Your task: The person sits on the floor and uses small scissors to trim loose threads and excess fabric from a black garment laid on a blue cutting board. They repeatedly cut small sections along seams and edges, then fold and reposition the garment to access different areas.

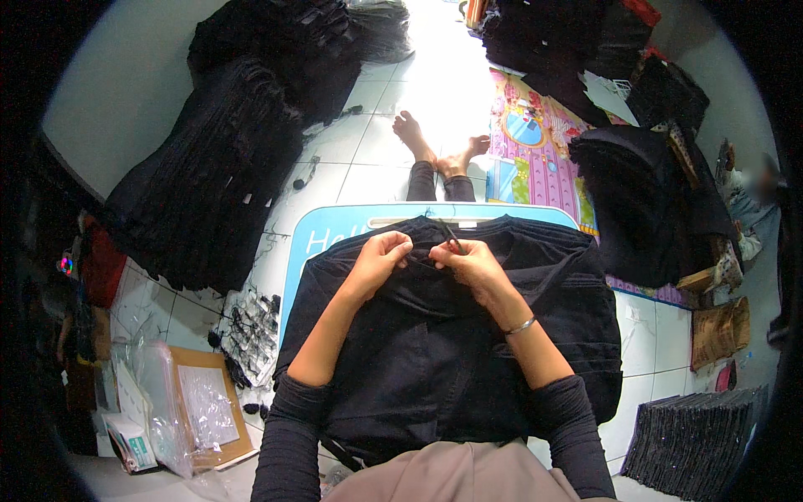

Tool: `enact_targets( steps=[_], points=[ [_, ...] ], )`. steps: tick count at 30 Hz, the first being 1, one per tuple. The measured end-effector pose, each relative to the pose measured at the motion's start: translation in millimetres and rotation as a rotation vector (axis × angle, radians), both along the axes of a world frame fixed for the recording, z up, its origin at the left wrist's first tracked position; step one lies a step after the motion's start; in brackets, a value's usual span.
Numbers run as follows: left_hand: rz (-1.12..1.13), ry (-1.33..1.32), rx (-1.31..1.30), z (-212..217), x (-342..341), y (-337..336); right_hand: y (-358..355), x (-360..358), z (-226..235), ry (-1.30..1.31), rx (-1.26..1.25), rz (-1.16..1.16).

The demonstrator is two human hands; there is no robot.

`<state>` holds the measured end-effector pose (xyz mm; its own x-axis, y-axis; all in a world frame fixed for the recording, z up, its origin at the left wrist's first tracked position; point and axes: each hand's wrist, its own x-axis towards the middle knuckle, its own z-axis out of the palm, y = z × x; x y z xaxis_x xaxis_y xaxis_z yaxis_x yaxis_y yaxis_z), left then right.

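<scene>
A stack of folded black garments [393, 360] covers most of a small light-blue lap table [294, 243]. Over its far edge, near the waistbands, both my hands are raised close together. My left hand [381, 261] is closed in a pinch, fingertips pointing right; whatever lies between them is too small to make out. My right hand [473, 266], with a bracelet on its wrist, is closed around a slim dark tool [452, 238], whose tip points up and away. Its exact kind is unclear, partly hidden by the fingers. The topmost garment lies spread beneath both hands.
Tall piles of black cloth stand at far left [222, 159] and far right [636, 192]. A colourful mat [535, 134] lies beyond the table. Dark scraps [253, 326] litter the tiles at left, near plastic-wrapped boards [205, 402]. A black stack [690, 439] sits near right.
</scene>
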<state>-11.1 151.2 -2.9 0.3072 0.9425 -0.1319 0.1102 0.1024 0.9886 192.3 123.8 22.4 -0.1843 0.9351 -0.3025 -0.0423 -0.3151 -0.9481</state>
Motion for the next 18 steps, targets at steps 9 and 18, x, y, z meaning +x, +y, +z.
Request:
enact_targets(
  steps=[9,18],
  points=[
    [-0.111,0.221,0.707,31.7,10.2,-5.8,20.6,-1.5,46.2,0.098,0.392,0.005],
    [0.169,-0.451,0.107,16.5,-7.1,12.9,1.0,-16.4,49.3,-0.880,0.812,-0.321]
  ],
)
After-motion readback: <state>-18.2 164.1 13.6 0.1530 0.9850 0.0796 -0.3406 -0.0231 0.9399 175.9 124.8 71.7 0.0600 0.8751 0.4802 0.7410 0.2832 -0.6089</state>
